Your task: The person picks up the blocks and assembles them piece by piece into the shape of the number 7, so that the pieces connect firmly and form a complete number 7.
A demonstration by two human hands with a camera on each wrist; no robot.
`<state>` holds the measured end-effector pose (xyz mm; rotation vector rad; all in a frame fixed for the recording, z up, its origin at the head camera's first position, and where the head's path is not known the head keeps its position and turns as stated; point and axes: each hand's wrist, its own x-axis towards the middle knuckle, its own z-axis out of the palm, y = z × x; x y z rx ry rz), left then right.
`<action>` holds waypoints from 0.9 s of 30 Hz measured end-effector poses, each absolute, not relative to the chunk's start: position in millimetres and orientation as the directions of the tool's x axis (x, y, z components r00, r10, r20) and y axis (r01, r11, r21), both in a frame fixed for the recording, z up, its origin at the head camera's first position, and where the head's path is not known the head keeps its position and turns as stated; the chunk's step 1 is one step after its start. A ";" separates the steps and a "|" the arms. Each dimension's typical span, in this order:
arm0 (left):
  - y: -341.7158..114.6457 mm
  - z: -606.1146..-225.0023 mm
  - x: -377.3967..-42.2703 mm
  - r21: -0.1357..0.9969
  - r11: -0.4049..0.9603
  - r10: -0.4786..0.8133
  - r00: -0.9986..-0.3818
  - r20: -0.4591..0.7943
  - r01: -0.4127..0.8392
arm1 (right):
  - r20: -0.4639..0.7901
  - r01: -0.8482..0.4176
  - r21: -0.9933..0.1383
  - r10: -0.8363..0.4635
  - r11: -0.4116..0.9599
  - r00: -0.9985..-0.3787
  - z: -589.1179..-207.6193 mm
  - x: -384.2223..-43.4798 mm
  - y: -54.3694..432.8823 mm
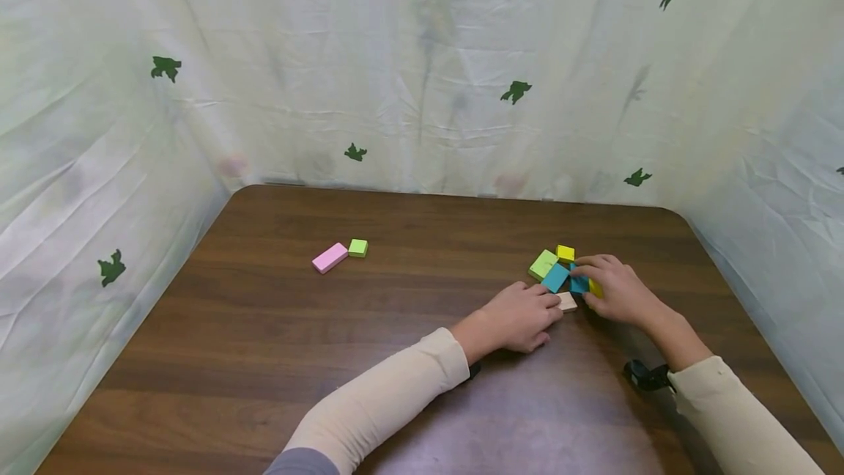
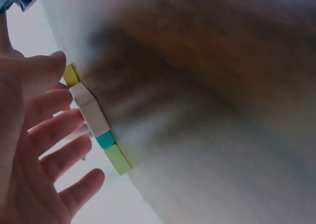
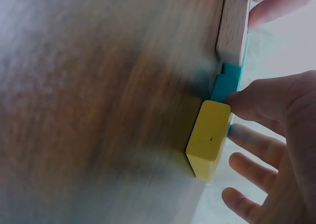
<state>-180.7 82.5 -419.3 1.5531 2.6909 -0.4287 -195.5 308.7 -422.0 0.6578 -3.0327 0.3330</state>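
In the head view a cluster of small blocks lies at the right of the table. My right hand (image 1: 620,288) pinches a blue block (image 1: 578,283) between thumb and fingers, with a yellow block (image 3: 210,135) right beside it. My left hand (image 1: 521,317) has relaxed fingers, their tips at a plain wooden block (image 2: 90,108) on the cluster's near side. Another blue block (image 1: 555,278) lies flat between the hands, next to a green block (image 1: 543,264). A small yellow block (image 1: 565,253) sits at the back of the group.
Farther left on the brown wooden table (image 1: 264,343) lie a pink block (image 1: 330,258) and a small green block (image 1: 358,248), close together. A pale curtain (image 1: 395,79) with dark green leaf and bird shapes surrounds the table's back and sides.
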 end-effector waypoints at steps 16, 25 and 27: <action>74.2 -421.2 -208.5 0.262 0.592 0.804 -0.583 -0.120 0.762 | 0.067 -0.425 -0.187 -0.420 0.885 -0.905 -421.9 -197.4 308.0; 79.0 -420.1 -215.4 0.276 0.596 0.801 -0.583 -0.137 0.754 | 0.065 -0.421 -0.202 -0.417 0.884 -0.907 -422.0 -197.7 309.0; 79.9 -421.3 -216.2 0.279 0.603 0.796 -0.590 -0.136 0.748 | 0.062 -0.423 -0.206 -0.420 0.882 -0.906 -422.5 -197.8 309.2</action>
